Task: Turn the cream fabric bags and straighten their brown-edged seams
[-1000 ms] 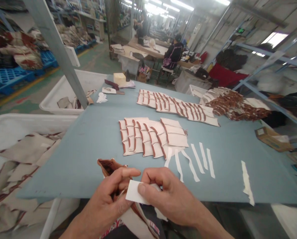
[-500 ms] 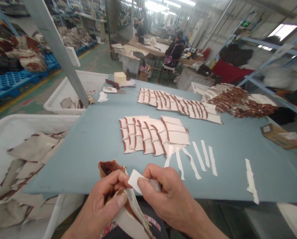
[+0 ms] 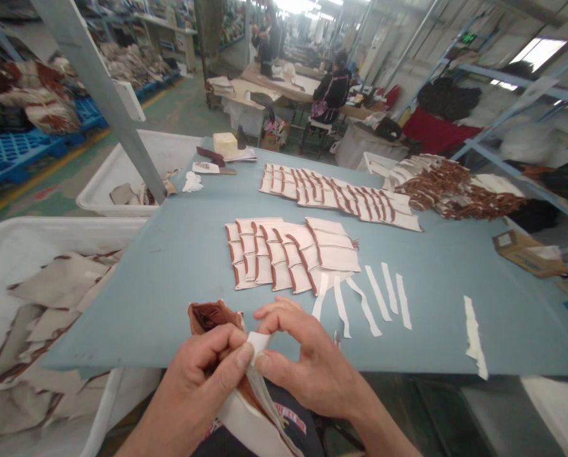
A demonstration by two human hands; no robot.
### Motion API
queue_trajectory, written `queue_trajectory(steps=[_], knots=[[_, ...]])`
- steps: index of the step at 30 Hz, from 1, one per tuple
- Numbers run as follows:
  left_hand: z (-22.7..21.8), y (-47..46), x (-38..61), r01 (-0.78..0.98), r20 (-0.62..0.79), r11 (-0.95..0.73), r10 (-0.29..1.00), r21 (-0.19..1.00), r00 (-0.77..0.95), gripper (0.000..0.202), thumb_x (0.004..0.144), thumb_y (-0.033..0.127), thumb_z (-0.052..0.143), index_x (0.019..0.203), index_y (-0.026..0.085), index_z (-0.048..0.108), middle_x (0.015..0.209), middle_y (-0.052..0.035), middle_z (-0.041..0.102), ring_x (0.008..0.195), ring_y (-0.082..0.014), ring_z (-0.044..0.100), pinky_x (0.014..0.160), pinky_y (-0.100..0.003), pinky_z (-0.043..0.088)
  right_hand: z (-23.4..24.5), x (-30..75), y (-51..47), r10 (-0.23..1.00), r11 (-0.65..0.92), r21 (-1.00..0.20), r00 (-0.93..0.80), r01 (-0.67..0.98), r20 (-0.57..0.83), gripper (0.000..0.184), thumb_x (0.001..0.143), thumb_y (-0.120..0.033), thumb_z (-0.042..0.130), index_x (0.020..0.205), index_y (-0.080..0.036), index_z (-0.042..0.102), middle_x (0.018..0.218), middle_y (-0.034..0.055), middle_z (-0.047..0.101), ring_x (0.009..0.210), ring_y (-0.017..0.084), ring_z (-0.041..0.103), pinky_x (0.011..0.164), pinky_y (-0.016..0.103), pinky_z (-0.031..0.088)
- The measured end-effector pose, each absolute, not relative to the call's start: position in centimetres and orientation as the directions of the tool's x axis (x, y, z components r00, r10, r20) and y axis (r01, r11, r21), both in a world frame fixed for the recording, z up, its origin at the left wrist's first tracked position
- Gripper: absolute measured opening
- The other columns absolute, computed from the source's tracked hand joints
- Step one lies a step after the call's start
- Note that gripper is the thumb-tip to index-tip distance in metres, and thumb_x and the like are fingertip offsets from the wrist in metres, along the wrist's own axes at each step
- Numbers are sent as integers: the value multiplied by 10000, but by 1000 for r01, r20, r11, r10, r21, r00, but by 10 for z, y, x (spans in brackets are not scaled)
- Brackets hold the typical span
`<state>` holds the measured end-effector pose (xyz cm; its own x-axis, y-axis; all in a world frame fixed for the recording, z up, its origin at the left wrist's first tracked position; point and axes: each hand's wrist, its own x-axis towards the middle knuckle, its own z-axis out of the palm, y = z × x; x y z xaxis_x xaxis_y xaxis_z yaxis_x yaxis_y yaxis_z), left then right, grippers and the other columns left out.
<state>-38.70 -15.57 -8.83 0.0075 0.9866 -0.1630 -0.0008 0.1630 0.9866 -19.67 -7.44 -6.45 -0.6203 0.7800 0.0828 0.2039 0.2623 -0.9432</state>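
My left hand (image 3: 212, 381) is closed in a pinch, its thumb pressing a short white strip (image 3: 259, 343) against a folded cream-and-brown fabric piece (image 3: 255, 425). The piece hangs down toward my lap, and its brown-lined upper end (image 3: 212, 315) gapes above the hand. On the right, my right hand (image 3: 307, 355) has thumb and forefinger curled at the strip's free end, while its other fingers stretch loosely. A small metallic tip (image 3: 337, 338) shows beside that hand; the rest of it is hidden.
Overlapping cream panels with brown edges (image 3: 288, 257) lie ahead, near several loose white strips (image 3: 377, 292). Beyond them is another panel row (image 3: 336, 193). A brown-and-cream heap (image 3: 448, 184) and a cardboard box (image 3: 528, 252) are right. Fabric-filled white bins (image 3: 74, 225) and a metal post (image 3: 103, 95) are left.
My left thumb has moved up from the fabric onto the white strip. The right hand's grip has loosened and its fingers have spread. Less of the strip shows, and the metallic tip has appeared.
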Motion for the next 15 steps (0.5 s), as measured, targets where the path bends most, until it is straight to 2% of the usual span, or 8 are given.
queue_trajectory(steps=[3, 6, 11, 15], knots=[[-80, -155, -387, 21, -200, 201, 979, 979, -50, 487, 1015, 566, 677, 694, 201, 655, 625, 39, 565, 578, -126, 481, 553, -210, 369, -70, -205, -78, 819, 93, -977, -573, 194, -35, 250, 999, -372, 693, 821, -218, 611, 745, -46, 578, 710, 137, 532, 723, 279, 435], [-71, -155, -387, 20, -276, 281, 952, 960, -130, 438, 980, 560, 687, 723, 205, 696, 636, 34, 598, 595, -138, 494, 577, -225, 377, -73, -210, -82, 802, -79, -986, -577, 149, -152, 286, 1019, -430, 682, 854, -207, 611, 669, -79, 482, 595, 103, 399, 568, 245, 321], [-70, -153, -390, 49, -270, 286, 940, 957, -207, 370, 947, 530, 703, 751, 217, 716, 669, 40, 575, 611, -148, 490, 596, -238, 395, -79, -213, -83, 781, -281, -959, -569, 43, -255, 417, 1017, -571, 707, 865, -208, 568, 629, -108, 392, 553, 81, 289, 509, 219, 248], [-76, -152, -394, 79, -234, 259, 942, 963, -240, 396, 977, 525, 681, 720, 229, 626, 704, 40, 542, 656, -163, 493, 624, -247, 415, -80, -218, -82, 755, -367, -930, -582, 7, -303, 590, 937, -763, 728, 848, -211, 542, 605, -111, 406, 539, 70, 272, 496, 211, 226]])
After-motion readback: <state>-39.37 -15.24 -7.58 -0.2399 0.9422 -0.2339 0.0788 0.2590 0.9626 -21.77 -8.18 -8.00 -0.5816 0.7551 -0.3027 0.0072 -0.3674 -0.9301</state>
